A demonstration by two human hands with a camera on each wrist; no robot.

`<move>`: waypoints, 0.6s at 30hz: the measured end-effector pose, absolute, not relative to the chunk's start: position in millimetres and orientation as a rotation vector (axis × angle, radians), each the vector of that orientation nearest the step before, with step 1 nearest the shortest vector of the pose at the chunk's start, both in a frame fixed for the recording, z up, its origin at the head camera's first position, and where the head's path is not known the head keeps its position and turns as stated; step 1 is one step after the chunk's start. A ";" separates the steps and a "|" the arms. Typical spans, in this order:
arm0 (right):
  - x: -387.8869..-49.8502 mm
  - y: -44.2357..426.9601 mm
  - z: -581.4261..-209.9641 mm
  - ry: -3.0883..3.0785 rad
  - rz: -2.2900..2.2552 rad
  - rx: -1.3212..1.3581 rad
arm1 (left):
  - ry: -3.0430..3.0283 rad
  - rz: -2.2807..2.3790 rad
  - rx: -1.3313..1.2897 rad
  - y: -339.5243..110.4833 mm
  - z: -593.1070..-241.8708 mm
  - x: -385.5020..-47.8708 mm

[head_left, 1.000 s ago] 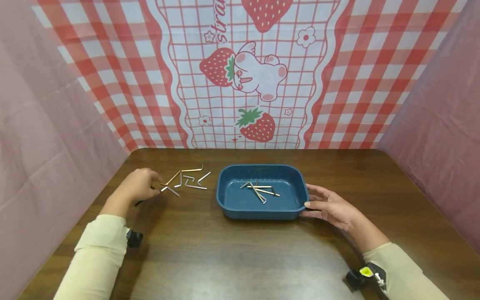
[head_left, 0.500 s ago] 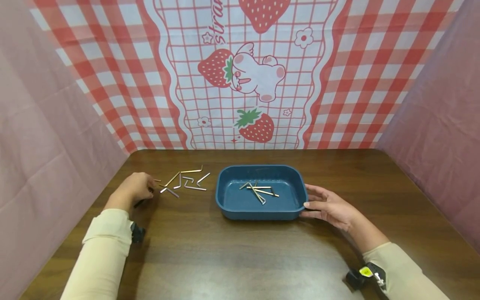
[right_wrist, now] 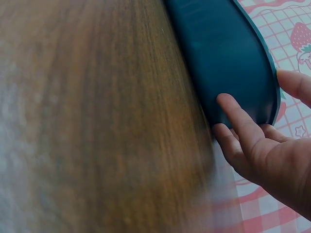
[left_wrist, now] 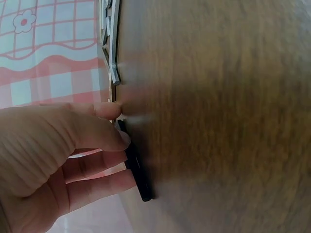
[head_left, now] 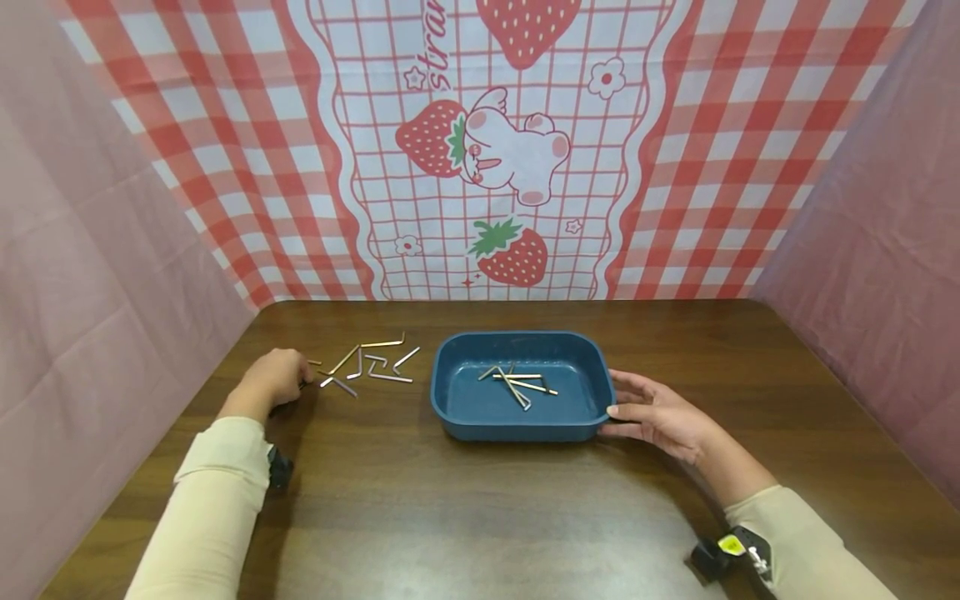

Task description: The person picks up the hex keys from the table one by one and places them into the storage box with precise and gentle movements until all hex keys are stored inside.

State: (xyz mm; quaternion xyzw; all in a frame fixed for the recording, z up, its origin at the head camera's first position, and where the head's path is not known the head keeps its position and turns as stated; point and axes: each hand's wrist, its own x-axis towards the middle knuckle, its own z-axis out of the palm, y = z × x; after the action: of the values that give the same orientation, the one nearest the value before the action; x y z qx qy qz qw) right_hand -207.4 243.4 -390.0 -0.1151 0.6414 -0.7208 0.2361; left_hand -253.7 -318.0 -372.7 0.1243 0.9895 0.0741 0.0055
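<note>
In the head view my left hand (head_left: 276, 377) is at the left of the table, beside a loose group of L-shaped Allen keys (head_left: 390, 377), some silver and some brass-coloured. The left wrist view shows its thumb and fingers pinching a black Allen key (left_wrist: 138, 174), which lies along the tabletop; its upper end is hidden by the thumb. A blue rectangular tray (head_left: 517, 432) stands in the middle, with several Allen keys (head_left: 525, 385) crossed on its floor. At its right end my right hand (head_left: 663, 417) rests its fingers against the outer wall, thumb at the rim (right_wrist: 278, 92).
The brown wooden table (head_left: 480, 508) runs up to a red-and-white checked strawberry cloth (head_left: 517, 158) at the back. Pink cloths (head_left: 112, 250) close off both sides. A small black camera is strapped to each wrist.
My left hand has drawn its fingers in and come down a little at the near left of the loose Allen keys. The right hand and tray have stayed put.
</note>
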 end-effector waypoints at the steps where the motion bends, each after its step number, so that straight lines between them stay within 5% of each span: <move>1: -207.3 243.5 -390.0 1.758 -1.977 -0.316 | 3.098 0.226 0.387 -317.2 -372.9 -253.9; 18: -208.2 243.2 -389.1 1.744 -1.980 -0.310 | 3.139 0.196 0.448 -302.7 -355.8 -254.9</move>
State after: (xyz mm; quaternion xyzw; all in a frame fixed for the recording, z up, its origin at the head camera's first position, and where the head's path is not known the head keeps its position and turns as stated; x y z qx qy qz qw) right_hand -208.2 243.2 -389.1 -0.1135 0.6374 -0.7233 0.2401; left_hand -254.9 -302.7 -355.8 0.1410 0.9879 0.0616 -0.0178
